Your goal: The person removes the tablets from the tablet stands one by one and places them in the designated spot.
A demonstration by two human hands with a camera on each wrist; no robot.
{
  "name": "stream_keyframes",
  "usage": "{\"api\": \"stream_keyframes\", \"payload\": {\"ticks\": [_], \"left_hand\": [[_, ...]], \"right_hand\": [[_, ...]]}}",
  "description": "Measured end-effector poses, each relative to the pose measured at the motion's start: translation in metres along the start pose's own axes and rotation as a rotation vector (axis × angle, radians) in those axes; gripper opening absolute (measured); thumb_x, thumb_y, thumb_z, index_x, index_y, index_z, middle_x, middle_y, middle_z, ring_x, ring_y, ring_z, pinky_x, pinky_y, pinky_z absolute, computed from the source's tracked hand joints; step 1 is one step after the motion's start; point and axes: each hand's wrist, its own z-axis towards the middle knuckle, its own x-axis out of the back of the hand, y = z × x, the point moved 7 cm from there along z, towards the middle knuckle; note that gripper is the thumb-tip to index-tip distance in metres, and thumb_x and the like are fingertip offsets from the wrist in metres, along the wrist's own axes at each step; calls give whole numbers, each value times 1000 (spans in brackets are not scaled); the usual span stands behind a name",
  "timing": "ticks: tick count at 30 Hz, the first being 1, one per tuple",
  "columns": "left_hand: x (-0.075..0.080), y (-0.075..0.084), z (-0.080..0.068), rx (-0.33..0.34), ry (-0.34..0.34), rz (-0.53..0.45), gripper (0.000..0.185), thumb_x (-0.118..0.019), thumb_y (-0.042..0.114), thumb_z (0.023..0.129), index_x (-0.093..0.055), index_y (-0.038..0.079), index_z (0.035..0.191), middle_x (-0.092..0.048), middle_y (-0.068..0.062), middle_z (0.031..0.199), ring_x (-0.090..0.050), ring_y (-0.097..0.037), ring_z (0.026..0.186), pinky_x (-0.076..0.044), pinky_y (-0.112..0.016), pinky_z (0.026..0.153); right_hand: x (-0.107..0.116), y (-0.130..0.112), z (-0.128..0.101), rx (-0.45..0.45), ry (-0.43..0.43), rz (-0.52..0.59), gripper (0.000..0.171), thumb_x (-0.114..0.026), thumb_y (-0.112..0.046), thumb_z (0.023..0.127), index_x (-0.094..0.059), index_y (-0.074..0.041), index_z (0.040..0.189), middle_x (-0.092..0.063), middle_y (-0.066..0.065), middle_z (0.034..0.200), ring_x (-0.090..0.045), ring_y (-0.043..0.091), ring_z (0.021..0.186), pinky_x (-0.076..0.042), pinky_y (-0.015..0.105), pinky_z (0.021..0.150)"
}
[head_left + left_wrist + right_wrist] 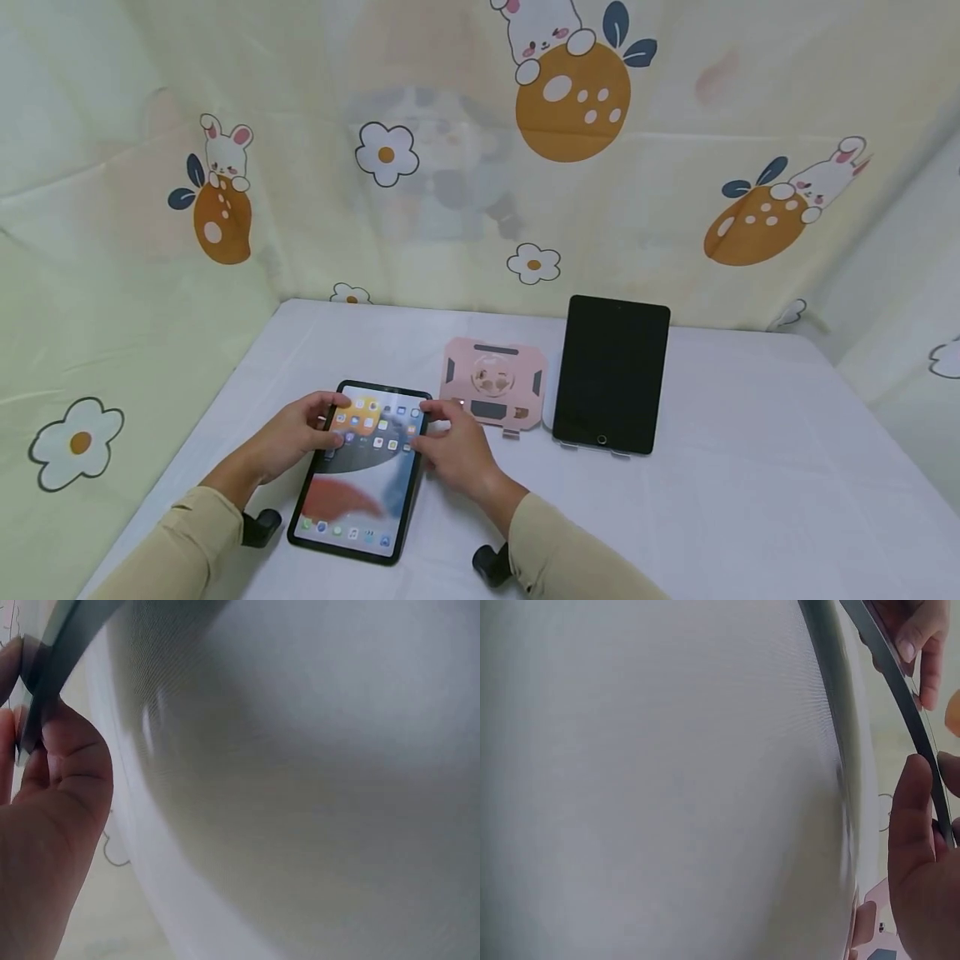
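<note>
A tablet (348,492) with a lit screen of app icons lies between the two hands in the head view. My left hand (296,433) pinches its left edge near the far end, thumb and fingers on either side. Opposite, my right hand (461,446) grips the right edge in the same way. The right wrist view shows the tablet's thin dark side (907,697) between thumb and fingers, held above the white cloth. From the left wrist, the left hand (60,787) also appears curled round the tablet's edge (67,652).
A pink stand (491,382) with grey pads lies beyond the right hand. To its right a second tablet (611,375), its screen dark, leans upright on a support. White cloth covers the table (750,483); patterned curtains (450,208) surround it at the back and sides.
</note>
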Motion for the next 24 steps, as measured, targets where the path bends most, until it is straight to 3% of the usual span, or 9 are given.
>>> {"api": "stream_keyframes", "payload": {"ticks": [9, 15, 24], "left_hand": [[2, -5, -1, 26, 45, 9, 62, -73, 7, 89, -43, 0, 143, -47, -23, 136, -54, -37, 114, -52, -40, 90], [3, -8, -4, 44, 49, -7, 65, -73, 7, 89, -38, -2, 142, -44, -27, 141, -51, -42, 123, -48, -48, 99], [4, -10, -9, 65, 41, 24, 73, -77, 23, 89, -38, -2, 146, -44, -24, 143, -48, -38, 122, -50, -47, 96]], "right_hand": [[2, 2, -6, 22, 2, 12, 49, -76, -5, 87, -59, -2, 133, -58, 15, 130, -70, 24, 100, -58, 35, 81], [5, 5, -10, 0, 19, 2, 42, -77, -10, 87, -63, -3, 127, -60, 13, 127, -67, 26, 106, -56, 37, 87], [4, 7, -11, -1, 2, 44, 44, -76, -11, 88, -62, -3, 129, -59, 13, 131, -66, 26, 111, -54, 37, 90]]}}
